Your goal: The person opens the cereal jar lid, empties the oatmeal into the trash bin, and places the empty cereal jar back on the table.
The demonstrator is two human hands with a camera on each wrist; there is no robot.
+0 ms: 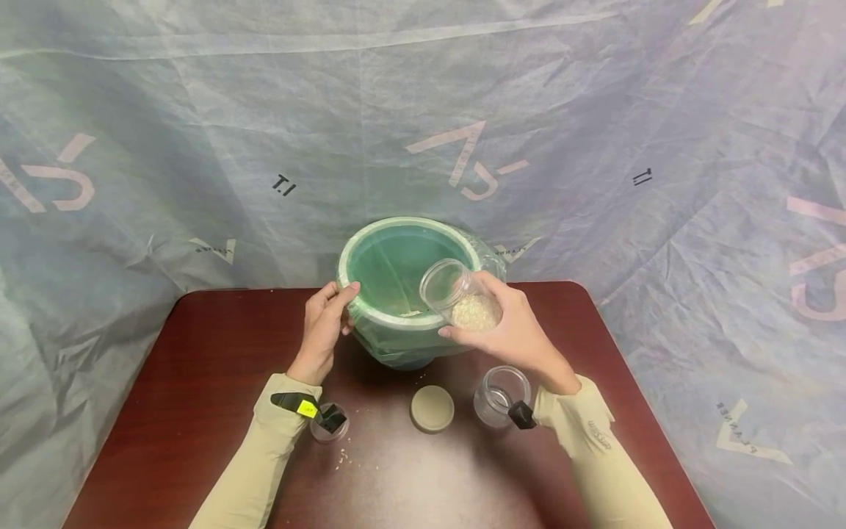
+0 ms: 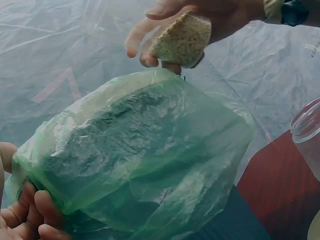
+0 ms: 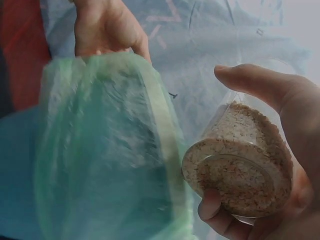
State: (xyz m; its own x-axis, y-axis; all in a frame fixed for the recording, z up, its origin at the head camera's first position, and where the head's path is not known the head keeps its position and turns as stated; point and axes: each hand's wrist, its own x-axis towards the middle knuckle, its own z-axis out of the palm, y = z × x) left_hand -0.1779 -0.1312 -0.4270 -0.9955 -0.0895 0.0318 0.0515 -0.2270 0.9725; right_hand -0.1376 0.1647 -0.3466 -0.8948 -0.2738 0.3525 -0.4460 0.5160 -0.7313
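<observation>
My left hand (image 1: 320, 330) grips the left rim of a trash can (image 1: 410, 220) lined with a thin green plastic bag (image 2: 165, 165). The thumb lies over the rim, and fingers curl beneath it in the left wrist view. In my right hand (image 1: 518, 334) is a clear jar (image 1: 436, 283), tilted with its open mouth toward the can's inside, above the right front of the rim. Pale flakes (image 3: 240, 175), like oats, fill its lower part. A few pale bits (image 1: 410, 314) lie inside the can near the front.
On the red-brown table (image 1: 218, 353) stand a second clear jar (image 1: 492, 411) at right and a round beige lid (image 1: 432, 409) in the middle. A small clear round container (image 1: 324, 435) sits partly under my left wrist, with scattered flakes (image 1: 341, 459) nearby. Grey fabric (image 1: 357, 110) hangs behind.
</observation>
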